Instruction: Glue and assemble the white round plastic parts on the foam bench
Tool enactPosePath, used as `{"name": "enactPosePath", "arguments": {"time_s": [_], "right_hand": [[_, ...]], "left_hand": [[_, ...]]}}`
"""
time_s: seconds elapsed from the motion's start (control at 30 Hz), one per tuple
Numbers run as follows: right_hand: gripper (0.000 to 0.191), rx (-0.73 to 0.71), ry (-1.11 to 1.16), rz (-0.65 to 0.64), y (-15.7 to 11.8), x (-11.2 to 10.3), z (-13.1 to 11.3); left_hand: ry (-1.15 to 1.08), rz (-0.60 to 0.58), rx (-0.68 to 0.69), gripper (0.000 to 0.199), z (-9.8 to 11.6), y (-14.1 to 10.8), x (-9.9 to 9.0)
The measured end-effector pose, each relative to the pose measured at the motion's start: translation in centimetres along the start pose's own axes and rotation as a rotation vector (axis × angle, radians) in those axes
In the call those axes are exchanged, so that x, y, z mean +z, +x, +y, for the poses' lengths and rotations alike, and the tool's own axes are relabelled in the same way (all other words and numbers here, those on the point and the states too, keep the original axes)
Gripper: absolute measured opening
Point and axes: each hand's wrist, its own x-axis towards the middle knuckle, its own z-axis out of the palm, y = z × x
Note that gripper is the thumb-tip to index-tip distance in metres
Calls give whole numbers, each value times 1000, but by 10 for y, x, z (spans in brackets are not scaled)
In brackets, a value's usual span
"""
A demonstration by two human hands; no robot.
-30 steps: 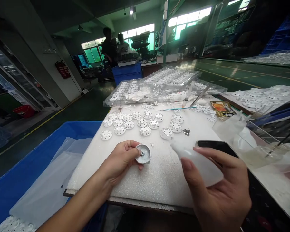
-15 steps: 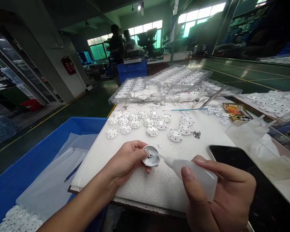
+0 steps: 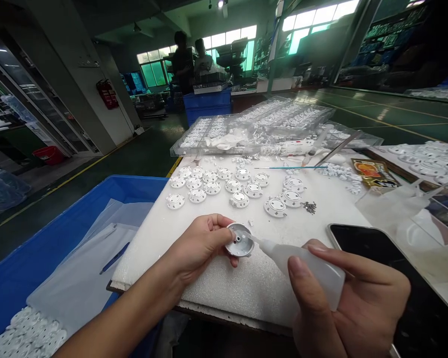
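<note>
A small round white part [image 3: 240, 244], its hollow side facing up, is pinched between the thumb and fingers of my left hand [image 3: 205, 243]. My right hand [image 3: 353, 298] is closed around a translucent squeeze bottle [image 3: 309, 266], whose thin nozzle points left at the part's rim. Whether the tip touches the part, I cannot tell. Beyond my hands, several round white parts [image 3: 240, 199] lie on the white foam sheet [image 3: 209, 293]. A small pile of dark bits [image 3: 309, 207] sits to their right.
At the right lies a black phone-like device [image 3: 369, 243]. A thin blue brush [image 3: 291, 167] and clear trays of white pieces [image 3: 205, 132] are farther back. A blue bin [image 3: 78, 209] with sheets and a pen stands left. Two people [image 3: 182, 62] are in the background.
The view has shifted slightly, so the foam sheet and parts appear a little farther right. Both hands keep their grips, and the hollow side of the held part shows more fully.
</note>
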Motion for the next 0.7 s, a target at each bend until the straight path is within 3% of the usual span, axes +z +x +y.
{"name": "enactPosePath", "arguments": {"time_s": [0.3, 0.4, 0.6, 0.7], "right_hand": [[20, -57, 3, -23, -3, -4, 7], [24, -13, -13, -8, -4, -6, 12], [14, 14, 22, -29, 2, -4, 5], [15, 45, 59, 75, 4, -2, -4]], "left_hand": [[20, -8, 7, 14, -2, -1, -2], [18, -7, 8, 14, -3, -1, -2], [15, -21, 20, 13, -2, 1, -3], [37, -11, 17, 13, -2, 0, -1]]}}
